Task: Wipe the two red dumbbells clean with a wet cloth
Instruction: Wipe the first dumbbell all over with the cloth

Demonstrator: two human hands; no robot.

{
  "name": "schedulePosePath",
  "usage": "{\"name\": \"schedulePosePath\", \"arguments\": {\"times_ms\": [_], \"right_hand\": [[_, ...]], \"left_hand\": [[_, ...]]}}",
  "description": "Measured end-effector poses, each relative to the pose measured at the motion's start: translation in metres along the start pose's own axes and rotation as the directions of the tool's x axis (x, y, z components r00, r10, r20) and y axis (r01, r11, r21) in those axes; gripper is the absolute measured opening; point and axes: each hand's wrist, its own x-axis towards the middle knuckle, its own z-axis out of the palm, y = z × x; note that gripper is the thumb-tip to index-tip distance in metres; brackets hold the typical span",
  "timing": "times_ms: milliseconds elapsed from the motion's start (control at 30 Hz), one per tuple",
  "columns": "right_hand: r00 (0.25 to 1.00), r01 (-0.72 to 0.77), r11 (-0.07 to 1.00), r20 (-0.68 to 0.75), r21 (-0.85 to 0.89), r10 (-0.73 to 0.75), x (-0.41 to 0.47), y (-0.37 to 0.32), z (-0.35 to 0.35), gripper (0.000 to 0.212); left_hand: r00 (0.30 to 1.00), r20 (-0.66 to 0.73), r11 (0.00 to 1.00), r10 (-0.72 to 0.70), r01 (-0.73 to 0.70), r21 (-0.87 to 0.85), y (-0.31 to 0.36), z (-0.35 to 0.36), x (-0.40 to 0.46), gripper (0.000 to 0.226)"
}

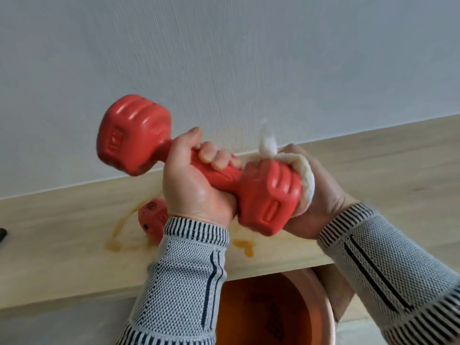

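Orange basin (321,290) sits nearest you, below the shelf edge. Your L hand (196,180) grips the raised dumbbell (224,173) by its handle; R hand (321,195) presses white cloth (305,178) round its near head. 2nd dumbbell (153,215) lies on the wet wooden shelf (62,235) behind.

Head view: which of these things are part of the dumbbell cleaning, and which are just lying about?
Part of the job:
- red dumbbell, held by its handle in the left hand
- white cloth, pressed on one end by the right hand
- second red dumbbell on the wooden shelf
- orange basin below, probably for wetting

Lying about:
- dark object at the left edge
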Motion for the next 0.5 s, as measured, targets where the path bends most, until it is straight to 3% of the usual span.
{"name": "schedulePosePath", "arguments": {"times_ms": [100, 167, 233, 267, 333, 400, 433, 500], "right_hand": [[0.996, -0.015, 0.986, 0.092, 0.169, -0.001, 0.012, 0.012, 0.004, 0.056], [0.995, 0.036, 0.966, 0.08, 0.258, -0.059, 0.016, 0.021, 0.014, 0.071], [0.987, 0.162, 0.949, -0.034, 0.271, -0.159, 0.012, 0.03, 0.026, 0.051], [0.966, 0.249, 0.946, -0.123, 0.206, -0.227, 0.009, 0.033, 0.031, 0.043], [0.845, 0.397, 0.899, -0.311, -0.184, -0.436, 0.005, 0.04, 0.036, 0.046], [0.699, 0.38, 0.632, -0.238, -0.676, -0.675, 0.003, 0.045, 0.036, 0.072], [0.658, 0.344, 0.444, -0.125, -0.827, -0.743, 0.003, 0.047, 0.034, 0.086], [0.591, 0.291, 0.099, 0.097, -0.952, -0.801, 0.004, 0.046, 0.027, 0.098]], "left_hand": [[0.993, -0.085, 0.993, 0.087, -0.094, -0.073, 0.005, 0.0, 0.008, 0.032], [0.976, -0.139, 0.981, 0.169, -0.179, -0.069, 0.006, -0.001, 0.013, 0.03], [0.95, -0.182, 0.965, 0.252, -0.26, -0.021, 0.006, -0.004, 0.019, 0.028], [0.941, -0.19, 0.959, 0.279, -0.283, 0.007, 0.006, -0.005, 0.02, 0.027], [0.936, -0.182, 0.954, 0.3, -0.296, 0.053, 0.004, -0.004, 0.022, 0.026], [0.931, -0.164, 0.943, 0.326, -0.307, 0.127, 0.001, -0.002, 0.021, 0.025], [0.931, -0.144, 0.935, 0.334, -0.308, 0.175, 0.001, 0.0, 0.02, 0.026], [0.94, -0.089, 0.919, 0.33, -0.298, 0.257, 0.003, 0.002, 0.019, 0.03]]}}
